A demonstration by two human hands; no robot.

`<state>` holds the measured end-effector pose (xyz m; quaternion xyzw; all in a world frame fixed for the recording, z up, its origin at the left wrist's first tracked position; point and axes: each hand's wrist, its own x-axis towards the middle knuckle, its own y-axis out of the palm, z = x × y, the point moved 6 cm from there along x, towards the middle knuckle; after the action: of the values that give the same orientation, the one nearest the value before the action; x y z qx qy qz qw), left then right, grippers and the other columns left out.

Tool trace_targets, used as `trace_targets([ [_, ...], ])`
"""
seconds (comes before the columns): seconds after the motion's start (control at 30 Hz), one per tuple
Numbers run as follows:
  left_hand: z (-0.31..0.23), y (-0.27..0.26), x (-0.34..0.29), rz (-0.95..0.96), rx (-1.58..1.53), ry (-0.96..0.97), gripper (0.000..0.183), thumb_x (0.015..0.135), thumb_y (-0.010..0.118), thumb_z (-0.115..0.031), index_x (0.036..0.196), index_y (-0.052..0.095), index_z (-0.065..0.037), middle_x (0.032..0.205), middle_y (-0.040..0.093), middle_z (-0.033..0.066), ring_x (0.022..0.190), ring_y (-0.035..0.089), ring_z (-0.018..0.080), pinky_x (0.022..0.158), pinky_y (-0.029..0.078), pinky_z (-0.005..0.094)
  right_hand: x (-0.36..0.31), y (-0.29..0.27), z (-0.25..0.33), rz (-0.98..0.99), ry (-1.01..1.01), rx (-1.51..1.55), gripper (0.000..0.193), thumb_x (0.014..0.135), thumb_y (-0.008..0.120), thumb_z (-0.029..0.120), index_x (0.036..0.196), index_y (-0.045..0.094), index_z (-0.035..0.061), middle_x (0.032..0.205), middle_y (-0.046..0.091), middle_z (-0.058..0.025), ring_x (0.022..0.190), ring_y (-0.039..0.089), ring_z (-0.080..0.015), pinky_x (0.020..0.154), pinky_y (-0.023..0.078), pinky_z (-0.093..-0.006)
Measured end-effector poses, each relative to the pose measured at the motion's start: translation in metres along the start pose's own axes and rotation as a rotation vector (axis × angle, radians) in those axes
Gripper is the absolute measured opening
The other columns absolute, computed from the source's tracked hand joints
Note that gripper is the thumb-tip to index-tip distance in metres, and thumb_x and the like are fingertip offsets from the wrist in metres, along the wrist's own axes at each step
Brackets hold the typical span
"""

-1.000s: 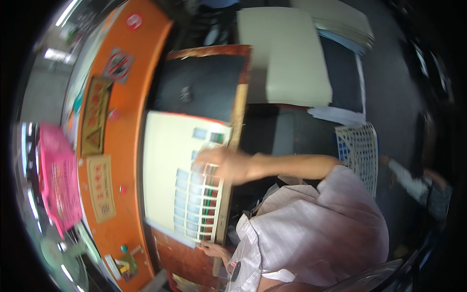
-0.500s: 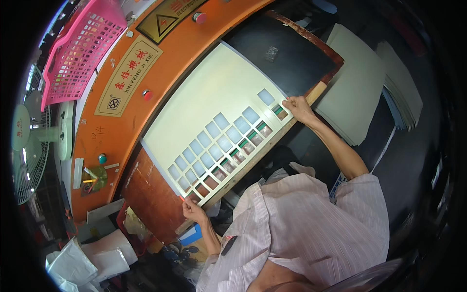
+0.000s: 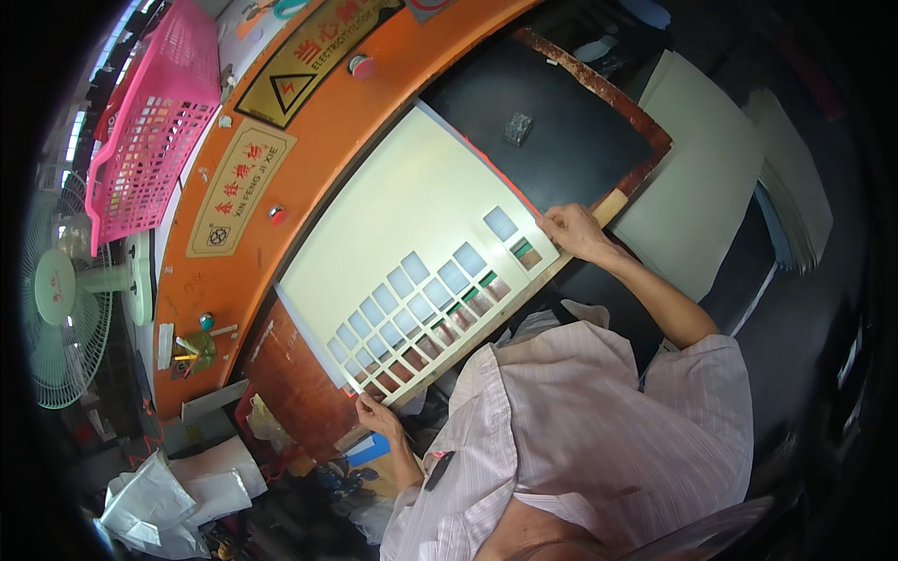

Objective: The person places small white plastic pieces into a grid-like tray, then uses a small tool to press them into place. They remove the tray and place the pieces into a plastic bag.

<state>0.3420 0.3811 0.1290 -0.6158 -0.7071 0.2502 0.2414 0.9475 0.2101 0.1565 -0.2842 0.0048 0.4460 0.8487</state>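
Note:
A large cream sheet [image 3: 374, 224] with rows of rectangular cutouts along its near side lies on the machine's bed. Bluish-grey material shows through most cutouts, and green and brown show through the nearest row. My left hand [image 3: 376, 414] pinches the sheet's near left corner between thumb and fingers. At the near right corner my right hand [image 3: 573, 232] grips the edge, fingers closed on it. A thin red line [image 3: 496, 171] runs along the sheet's right edge. Under the left edge a bluish-grey border [image 3: 309, 337] sticks out.
An orange machine front [image 3: 327, 131] with signs and buttons rises beyond the sheet. Right of it lie a black surface [image 3: 571, 122] with a small dark block [image 3: 517, 129] and stacked pale sheets [image 3: 702, 159]. A pink basket [image 3: 154, 122] and a fan [image 3: 70, 290] stand at left.
The whole view has shifted slightly. Less green shows through the nearest cutouts, and the red line along the right edge has come into sight. Both hands keep hold of the sheet's corners.

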Motion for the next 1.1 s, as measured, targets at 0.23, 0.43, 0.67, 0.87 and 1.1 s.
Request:
trace_targets([
  [0.23, -0.066, 0.054, -0.042, -0.182, -0.066, 0.262, 0.044, 0.103, 0.060, -0.024, 0.131, 0.057, 0.011, 0.121, 0.060, 0.0295, 0.111, 0.059, 0.0410, 0.100, 0.045, 0.0485, 0.095, -0.066, 0.037, -0.416, -0.297, -0.352, 0.083, 0.076, 0.086, 0.037, 0.138, 0.051, -0.0040, 0.143, 0.052, -0.0251, 0.132, 0.049, -0.0403, 0.108, 0.044, -0.0471],
  [0.43, -0.124, 0.108, -0.073, -0.092, 0.457, 0.274, 0.048, 0.107, 0.054, -0.028, 0.132, 0.054, 0.013, 0.125, 0.060, 0.0323, 0.110, 0.059, 0.0468, 0.097, 0.047, 0.0525, 0.145, -0.034, 0.029, -0.295, -0.296, -0.422, 0.081, 0.080, 0.082, 0.035, 0.139, 0.047, -0.0079, 0.131, 0.054, -0.0249, 0.124, 0.051, -0.0430, 0.106, 0.046, -0.0505],
  [0.67, -0.118, 0.145, -0.055, -0.047, 0.271, 0.168, 0.044, 0.106, 0.053, -0.022, 0.134, 0.052, 0.012, 0.128, 0.059, 0.0310, 0.114, 0.058, 0.0419, 0.101, 0.046, 0.0488, 0.166, -0.027, 0.006, -0.255, -0.278, -0.407, 0.075, 0.079, 0.080, 0.035, 0.133, 0.053, -0.0093, 0.128, 0.056, -0.0253, 0.123, 0.051, -0.0413, 0.105, 0.047, -0.0494],
  [0.87, -0.100, 0.148, -0.043, -0.075, 0.130, 0.186, 0.042, 0.106, 0.052, -0.017, 0.136, 0.050, 0.012, 0.132, 0.058, 0.0299, 0.118, 0.057, 0.0378, 0.105, 0.045, 0.0457, 0.163, -0.043, 0.010, -0.324, -0.169, 0.008, 0.068, 0.077, 0.084, 0.038, 0.122, 0.062, -0.0083, 0.120, 0.065, -0.0257, 0.117, 0.061, -0.0369, 0.101, 0.051, -0.0450],
  [1.1, -0.084, 0.107, -0.069, -0.118, 0.138, 0.184, 0.033, 0.102, 0.058, -0.015, 0.124, 0.052, 0.008, 0.103, 0.061, 0.0192, 0.095, 0.055, 0.0269, 0.089, 0.047, 0.0393, 0.115, -0.002, 0.069, 0.189, -0.239, 0.913, 0.056, 0.089, 0.080, 0.012, 0.136, 0.056, -0.0067, 0.109, 0.071, -0.0075, 0.093, 0.068, -0.0126, 0.081, 0.057, -0.0276],
])
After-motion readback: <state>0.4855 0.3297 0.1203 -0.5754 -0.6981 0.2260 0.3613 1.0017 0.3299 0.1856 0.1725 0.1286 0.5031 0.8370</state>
